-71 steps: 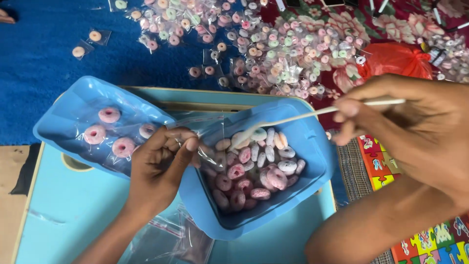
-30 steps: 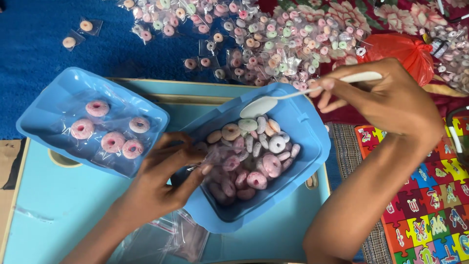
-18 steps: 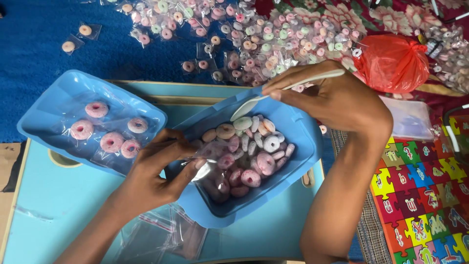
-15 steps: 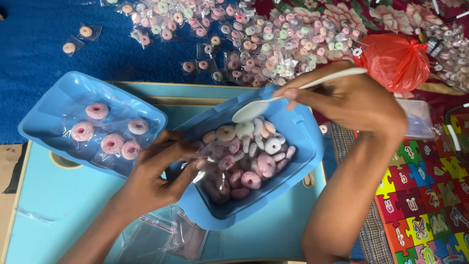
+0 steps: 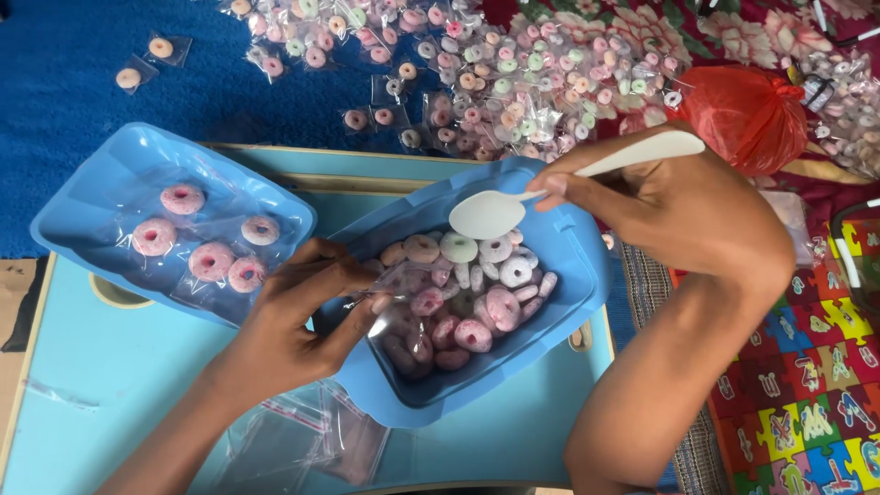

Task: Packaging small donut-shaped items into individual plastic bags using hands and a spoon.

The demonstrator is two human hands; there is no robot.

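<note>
My left hand pinches a small clear plastic bag at the near-left rim of a blue tub full of pink, white and peach sugar-coated ring candies. My right hand holds a white plastic spoon by its handle, the bowl hovering above the candies at the tub's far side. To the left, a blue lid holds several bagged pink candies.
Both blue pieces rest on a light blue low table. Spare clear bags lie at the table's front. A heap of bagged candies covers the blue carpet behind. A red plastic bag lies at right, a colourful puzzle mat below it.
The spoon dipped toward the tub's far rim and candies, then lifted slightly with its bowl level. My left hand kept hold of the clear bag at the tub's edge.
</note>
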